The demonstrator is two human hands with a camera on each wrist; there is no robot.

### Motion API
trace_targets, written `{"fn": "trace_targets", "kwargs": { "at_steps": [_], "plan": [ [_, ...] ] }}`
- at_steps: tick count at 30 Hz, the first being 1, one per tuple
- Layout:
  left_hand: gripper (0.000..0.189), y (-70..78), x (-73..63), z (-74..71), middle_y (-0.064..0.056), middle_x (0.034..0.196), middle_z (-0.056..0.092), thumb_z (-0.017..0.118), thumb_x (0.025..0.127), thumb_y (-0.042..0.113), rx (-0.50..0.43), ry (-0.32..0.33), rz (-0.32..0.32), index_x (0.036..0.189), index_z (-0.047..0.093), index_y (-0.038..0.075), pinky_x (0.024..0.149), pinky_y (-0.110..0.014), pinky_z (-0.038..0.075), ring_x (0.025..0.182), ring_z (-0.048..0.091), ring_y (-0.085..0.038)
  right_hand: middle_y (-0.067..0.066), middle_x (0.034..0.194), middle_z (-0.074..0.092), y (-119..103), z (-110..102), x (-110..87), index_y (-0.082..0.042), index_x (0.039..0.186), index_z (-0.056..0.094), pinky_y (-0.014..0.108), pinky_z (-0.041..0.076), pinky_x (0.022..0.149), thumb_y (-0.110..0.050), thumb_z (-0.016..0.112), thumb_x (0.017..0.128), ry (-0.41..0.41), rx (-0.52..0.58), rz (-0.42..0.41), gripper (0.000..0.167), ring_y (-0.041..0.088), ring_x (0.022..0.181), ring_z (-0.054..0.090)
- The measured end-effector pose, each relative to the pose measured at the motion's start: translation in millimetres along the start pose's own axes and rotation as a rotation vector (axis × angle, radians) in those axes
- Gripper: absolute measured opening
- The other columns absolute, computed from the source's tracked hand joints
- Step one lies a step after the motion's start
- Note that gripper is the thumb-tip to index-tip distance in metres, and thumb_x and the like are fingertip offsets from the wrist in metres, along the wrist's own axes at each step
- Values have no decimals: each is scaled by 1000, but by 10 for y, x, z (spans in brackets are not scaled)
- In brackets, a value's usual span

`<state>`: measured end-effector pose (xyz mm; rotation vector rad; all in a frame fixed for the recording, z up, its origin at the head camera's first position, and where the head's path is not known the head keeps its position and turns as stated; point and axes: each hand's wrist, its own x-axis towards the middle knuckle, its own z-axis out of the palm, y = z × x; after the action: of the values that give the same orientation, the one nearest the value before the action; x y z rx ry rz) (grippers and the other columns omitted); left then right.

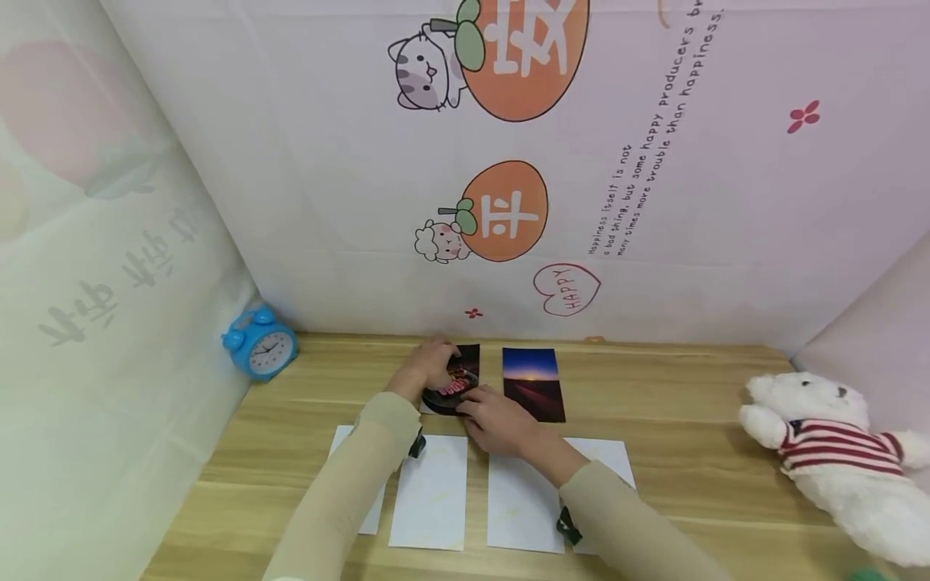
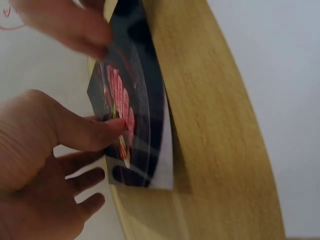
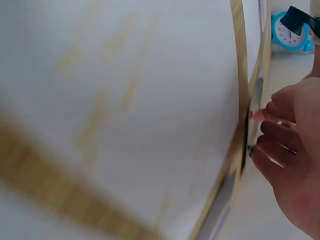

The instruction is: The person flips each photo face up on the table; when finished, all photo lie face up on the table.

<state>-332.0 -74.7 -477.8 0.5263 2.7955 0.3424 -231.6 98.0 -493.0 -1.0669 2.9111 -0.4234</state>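
Observation:
A photo print with pinkish slices on a dark round plate lies near the table's back edge. My left hand grips its left side. In the left wrist view, the left thumb presses the picture and the other fingers reach past the far edge. My right hand is at the print's near right side, fingers loosely bent. Its fingertips look blurred over the picture in the left wrist view; the right wrist view shows this hand close beside the print's edge. A sunset photo print lies to the right.
White cards, among them one on the left and one on the right, lie in a row nearer the body, partly under the forearms. A blue alarm clock stands back left. A white teddy bear lies right. A printed cloth wall rises behind.

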Motion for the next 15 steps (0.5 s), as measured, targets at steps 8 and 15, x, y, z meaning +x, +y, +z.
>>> {"fn": "trace_targets", "kwargs": {
  "at_steps": [8, 15],
  "plan": [
    [62, 235, -26, 0, -16, 164, 42, 63, 96, 14, 15, 42, 40, 155, 47, 6, 130, -52, 28, 156, 34, -39, 15, 130, 71, 248, -257, -488, -4, 117, 76, 46, 53, 109, -12, 63, 99, 142, -45, 1, 23, 32, 126, 65],
    [53, 727, -17, 114, -13, 160, 49, 57, 98, 11, 60, 114, 222, 151, 51, 8, 130, -52, 29, 155, 37, -34, 17, 124, 73, 480, -322, -899, 0, 114, 75, 49, 56, 102, -10, 68, 96, 227, -100, 54, 22, 34, 119, 67]
  ]
}}
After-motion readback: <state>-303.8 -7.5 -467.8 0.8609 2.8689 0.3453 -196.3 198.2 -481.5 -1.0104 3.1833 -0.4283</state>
